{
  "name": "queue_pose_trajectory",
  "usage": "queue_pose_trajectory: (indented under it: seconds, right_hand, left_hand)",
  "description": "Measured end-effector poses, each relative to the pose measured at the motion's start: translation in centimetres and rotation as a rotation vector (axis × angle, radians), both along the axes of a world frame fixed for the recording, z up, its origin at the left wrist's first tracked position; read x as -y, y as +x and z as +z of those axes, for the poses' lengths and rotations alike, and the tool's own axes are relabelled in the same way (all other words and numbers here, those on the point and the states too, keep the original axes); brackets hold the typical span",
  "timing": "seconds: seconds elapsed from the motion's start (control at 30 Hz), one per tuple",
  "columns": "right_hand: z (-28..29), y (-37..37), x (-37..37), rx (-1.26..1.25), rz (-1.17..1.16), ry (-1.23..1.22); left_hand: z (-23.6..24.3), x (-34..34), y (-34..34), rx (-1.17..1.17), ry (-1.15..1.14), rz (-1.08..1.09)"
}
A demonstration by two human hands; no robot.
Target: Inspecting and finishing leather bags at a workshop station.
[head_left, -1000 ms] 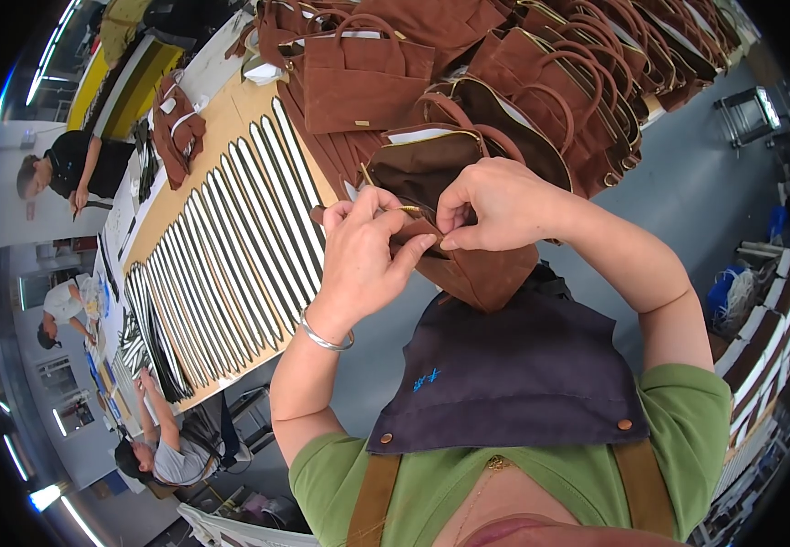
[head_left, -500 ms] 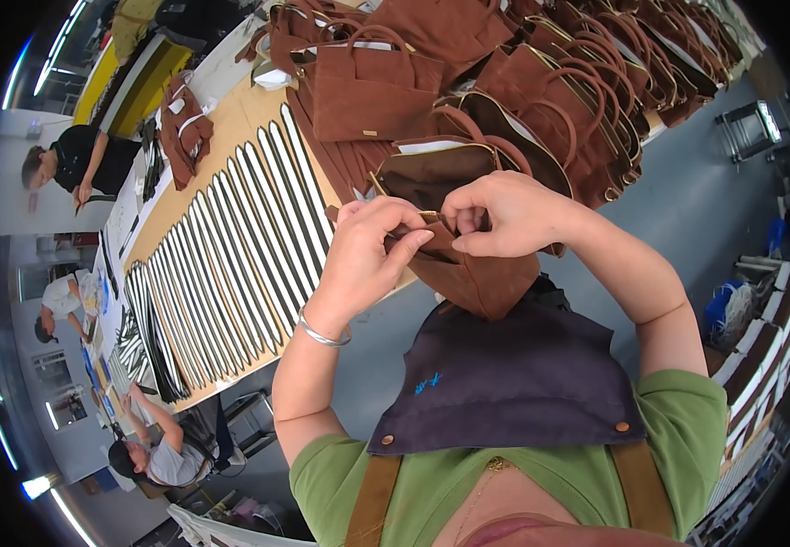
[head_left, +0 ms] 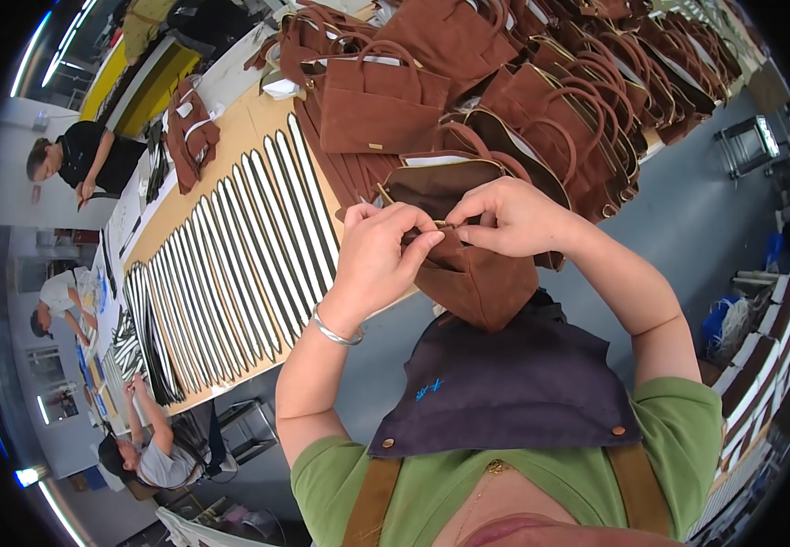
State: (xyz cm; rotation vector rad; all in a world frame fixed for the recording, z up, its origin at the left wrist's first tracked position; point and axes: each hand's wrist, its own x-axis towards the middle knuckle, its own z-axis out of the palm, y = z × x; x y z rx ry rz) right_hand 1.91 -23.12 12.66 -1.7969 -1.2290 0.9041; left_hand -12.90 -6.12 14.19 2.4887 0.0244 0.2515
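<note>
A brown suede-like handbag (head_left: 486, 287) with a dark lining hangs tilted at the table's near edge, in front of my apron. Its mouth gapes open, edged by a gold-toned zip. My left hand (head_left: 386, 255), with a silver bangle at the wrist, pinches the bag's near rim between thumb and fingers. Just beside it, my right hand (head_left: 514, 217) pinches the same rim, its fingertips almost meeting the left ones. What small part lies right between the fingertips is mostly hidden. The bag's curved handle (head_left: 468, 139) stands behind my hands.
Many similar brown bags (head_left: 568, 118) crowd the table's far right, one upright bag (head_left: 381, 100) straight ahead. Dark strips with white backing (head_left: 231, 264) lie in a row on the board to the left. Co-workers sit along the left side, one person in grey (head_left: 162, 451) closest.
My right fingers have closed in toward the left ones at the bag's rim. The view has shifted slightly, and the seated person in grey has lowered their hands a little.
</note>
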Motion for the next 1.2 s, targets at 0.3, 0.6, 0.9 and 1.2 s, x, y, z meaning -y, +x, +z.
queue_pose_trajectory:
  seconds: [0.3, 0.6, 0.9, 1.2]
  right_hand:
    - [-0.5, 0.1, 0.1, -0.036, -0.002, 0.024]
    - [-0.1, -0.2, -0.1, 0.023, 0.026, 0.144]
    - [-0.4, -0.4, -0.1, 0.036, 0.013, 0.23]
    - [0.0, -1.0, -0.1, 0.052, 0.004, 0.296]
  left_hand:
    - [0.9, 0.5, 0.3, -0.049, -0.005, 0.038]
    - [1.2, 0.4, 0.5, -0.075, 0.004, 0.064]
    - [1.6, 0.1, 0.8, -0.121, -0.009, 0.022]
    - [1.4, 0.1, 0.6, -0.076, -0.031, 0.008]
